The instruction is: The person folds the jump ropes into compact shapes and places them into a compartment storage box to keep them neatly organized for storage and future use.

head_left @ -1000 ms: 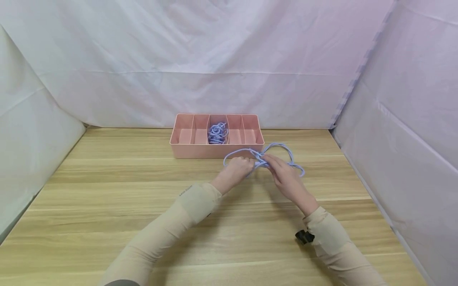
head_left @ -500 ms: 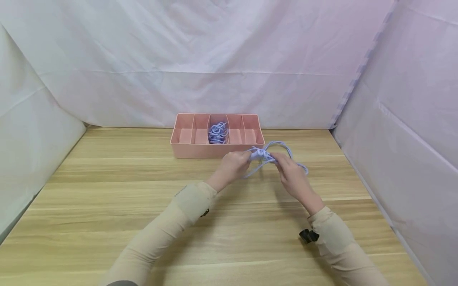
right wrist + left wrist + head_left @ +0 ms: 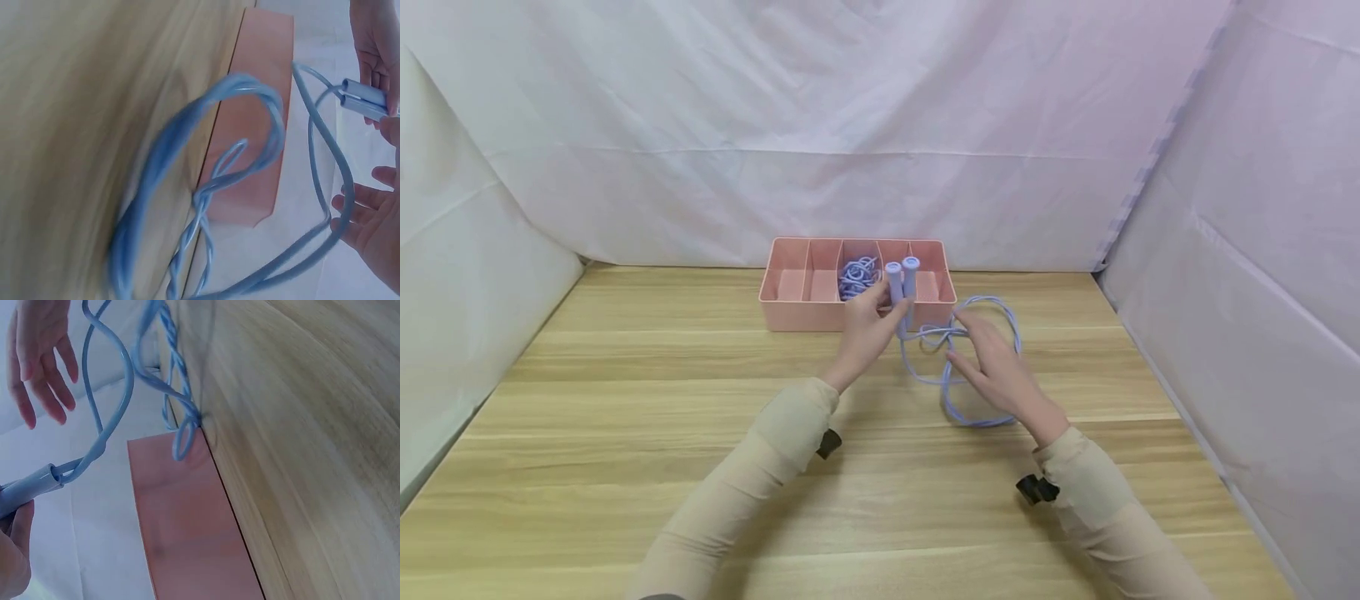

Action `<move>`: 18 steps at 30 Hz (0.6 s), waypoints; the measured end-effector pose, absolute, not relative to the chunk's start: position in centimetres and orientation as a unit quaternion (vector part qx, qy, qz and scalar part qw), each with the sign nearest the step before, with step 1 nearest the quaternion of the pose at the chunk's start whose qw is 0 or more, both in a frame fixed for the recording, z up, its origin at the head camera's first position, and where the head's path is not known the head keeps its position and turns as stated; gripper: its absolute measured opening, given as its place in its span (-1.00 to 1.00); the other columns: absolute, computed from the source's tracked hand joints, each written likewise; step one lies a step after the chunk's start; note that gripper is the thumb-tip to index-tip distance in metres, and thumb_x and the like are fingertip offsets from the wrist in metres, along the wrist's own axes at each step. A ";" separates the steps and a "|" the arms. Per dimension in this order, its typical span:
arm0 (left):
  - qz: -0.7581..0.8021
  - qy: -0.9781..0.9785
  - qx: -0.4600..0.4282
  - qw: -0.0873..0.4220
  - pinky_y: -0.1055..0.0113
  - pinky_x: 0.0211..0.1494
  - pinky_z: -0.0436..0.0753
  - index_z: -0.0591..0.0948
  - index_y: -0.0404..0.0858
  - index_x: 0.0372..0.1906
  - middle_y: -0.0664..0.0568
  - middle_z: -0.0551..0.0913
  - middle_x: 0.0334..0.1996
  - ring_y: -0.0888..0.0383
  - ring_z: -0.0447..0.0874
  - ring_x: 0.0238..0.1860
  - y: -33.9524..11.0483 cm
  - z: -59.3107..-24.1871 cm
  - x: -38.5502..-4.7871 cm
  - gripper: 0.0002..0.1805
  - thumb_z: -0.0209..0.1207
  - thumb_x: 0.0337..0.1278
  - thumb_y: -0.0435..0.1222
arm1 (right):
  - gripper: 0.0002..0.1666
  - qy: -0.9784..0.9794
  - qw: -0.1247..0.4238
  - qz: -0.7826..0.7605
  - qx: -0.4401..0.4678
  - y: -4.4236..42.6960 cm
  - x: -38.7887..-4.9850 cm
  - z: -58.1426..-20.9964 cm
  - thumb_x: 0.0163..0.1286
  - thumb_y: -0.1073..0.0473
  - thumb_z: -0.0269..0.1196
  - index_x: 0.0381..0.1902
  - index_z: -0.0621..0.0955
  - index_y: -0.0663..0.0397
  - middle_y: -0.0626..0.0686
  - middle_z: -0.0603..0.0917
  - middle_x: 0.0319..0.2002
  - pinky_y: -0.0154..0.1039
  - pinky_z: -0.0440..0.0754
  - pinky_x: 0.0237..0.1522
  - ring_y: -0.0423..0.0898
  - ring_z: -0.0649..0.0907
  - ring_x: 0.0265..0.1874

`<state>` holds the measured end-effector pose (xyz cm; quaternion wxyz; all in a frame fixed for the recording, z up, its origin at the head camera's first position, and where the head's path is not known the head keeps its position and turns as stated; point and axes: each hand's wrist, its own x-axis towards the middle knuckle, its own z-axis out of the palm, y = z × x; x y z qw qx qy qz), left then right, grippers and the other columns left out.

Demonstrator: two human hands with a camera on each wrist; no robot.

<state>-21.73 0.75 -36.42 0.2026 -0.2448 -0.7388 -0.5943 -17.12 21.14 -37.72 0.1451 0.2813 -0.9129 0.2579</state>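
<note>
My left hand [image 3: 863, 335] holds the two light-blue handles [image 3: 911, 279] of a jump rope side by side and upright, in front of the right part of a pink box [image 3: 805, 317]. From their lower ends runs the blue cord [image 3: 977, 423], partly twisted together, in loops to the right of the box. In the right wrist view the handles [image 3: 364, 100] show their hollow ends with cord coming out. My right hand [image 3: 997, 367] hovers among the loops with its fingers extended and apart, gripping nothing; in the left wrist view this hand [image 3: 42, 359] looks relaxed.
The pink box has several compartments, and its middle one contains a tangled blue cord [image 3: 859, 275]. It stands at the back of a wooden table [image 3: 662, 375], before white cloth walls [image 3: 700, 200]. Each wrist bears a small black camera [image 3: 1037, 489].
My left hand has gone up and left, raising both handles upright before the box. The right hand has released the bundle, and the cord loops have spread out lower toward me.
</note>
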 end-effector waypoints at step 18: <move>-0.740 -0.634 -0.133 0.180 0.30 -0.11 0.63 0.51 -0.51 -0.08 -0.30 0.62 -0.17 -0.05 0.64 -0.17 -1.7 -34.6 -20.7 -0.71 0.15 0.09 -0.43 | -0.21 -0.893 0.024 0.353 0.277 15.3 -18.6 -35.3 0.36 -0.01 0.06 0.40 0.00 0.12 0.18 0.30 0.27 0.00 0.53 -0.04 0.09 0.51 -0.01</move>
